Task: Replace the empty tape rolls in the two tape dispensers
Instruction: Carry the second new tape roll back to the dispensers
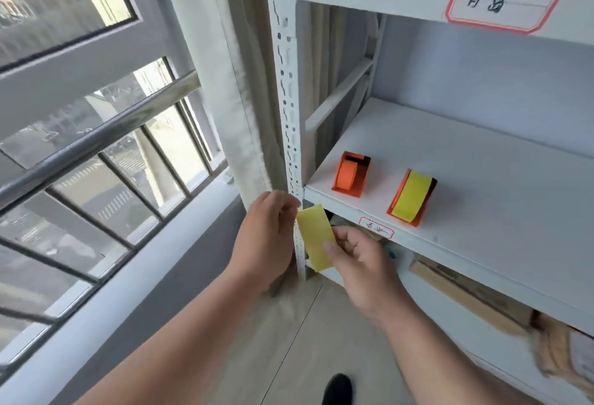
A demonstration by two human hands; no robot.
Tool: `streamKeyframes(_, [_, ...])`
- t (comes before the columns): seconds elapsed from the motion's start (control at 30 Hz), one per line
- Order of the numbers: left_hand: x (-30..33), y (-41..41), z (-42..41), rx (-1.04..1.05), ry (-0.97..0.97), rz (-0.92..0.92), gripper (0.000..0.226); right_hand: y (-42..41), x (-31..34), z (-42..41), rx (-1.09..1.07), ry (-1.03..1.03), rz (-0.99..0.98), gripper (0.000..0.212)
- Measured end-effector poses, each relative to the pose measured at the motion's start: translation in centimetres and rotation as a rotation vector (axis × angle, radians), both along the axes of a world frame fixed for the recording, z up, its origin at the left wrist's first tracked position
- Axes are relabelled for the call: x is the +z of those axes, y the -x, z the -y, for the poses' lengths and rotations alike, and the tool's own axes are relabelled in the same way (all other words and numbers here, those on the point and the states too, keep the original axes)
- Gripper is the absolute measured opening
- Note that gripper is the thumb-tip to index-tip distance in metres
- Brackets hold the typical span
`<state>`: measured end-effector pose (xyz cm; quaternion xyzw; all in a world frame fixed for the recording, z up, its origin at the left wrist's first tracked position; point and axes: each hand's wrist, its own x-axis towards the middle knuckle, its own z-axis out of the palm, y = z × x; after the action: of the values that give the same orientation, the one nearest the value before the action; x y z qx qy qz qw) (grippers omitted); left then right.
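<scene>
Two orange tape dispensers stand on the white shelf. The left dispenser carries an orange roll. The right dispenser carries a yellow roll. In front of the shelf's corner post I hold a strip of yellow tape between both hands. My left hand pinches its upper end close to the post. My right hand grips its lower end with thumb and fingers. The strip is apart from both dispensers.
The white perforated shelf post stands just behind the strip. A lower shelf holds brown cardboard pieces. A barred window and a pale curtain lie to the left. The wooden floor is below, with a dark shoe.
</scene>
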<state>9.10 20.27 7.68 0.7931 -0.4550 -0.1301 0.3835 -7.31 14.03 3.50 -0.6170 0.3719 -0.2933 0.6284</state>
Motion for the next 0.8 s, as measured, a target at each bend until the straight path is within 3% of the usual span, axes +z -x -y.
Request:
streamKeyframes(0.1, [0.1,-0.1,2.5,0.088,-0.001,-0.182,0.021,-0.3,-0.2,1.8,-0.019,-0.043,0.056,0.018])
streamKeyframes(0.23, [0.9,-0.2,5.0,0.011,-0.028,-0.425,0.023,-0.2,0.7,3.9,-0.005,-0.096,0.132,0.017])
streamKeyframes(0.4, [0.2,-1.8,7.4,-0.135,-0.182,-1.057,0.029,-0.3,2.1,6.4,-0.139,-0.219,0.154,0.022])
streamKeyframes(0.5, [-1.1,-3.2,8.9,-0.218,-0.245,-1.12,0.027,-0.9,2.4,7.9,-0.197,-0.289,0.133,0.018])
streamKeyframes(0.67, [-2.5,-4.6,12.0,-0.214,-0.184,-1.151,0.027,-2.9,2.4,9.1,-0.307,-0.299,0.108,0.02])
streamKeyframes(0.8, [-3.2,-6.1,14.1,-0.402,-0.31,-1.142,0.035,-3.9,2.0,9.4,-0.427,-0.287,0.078,0.02])
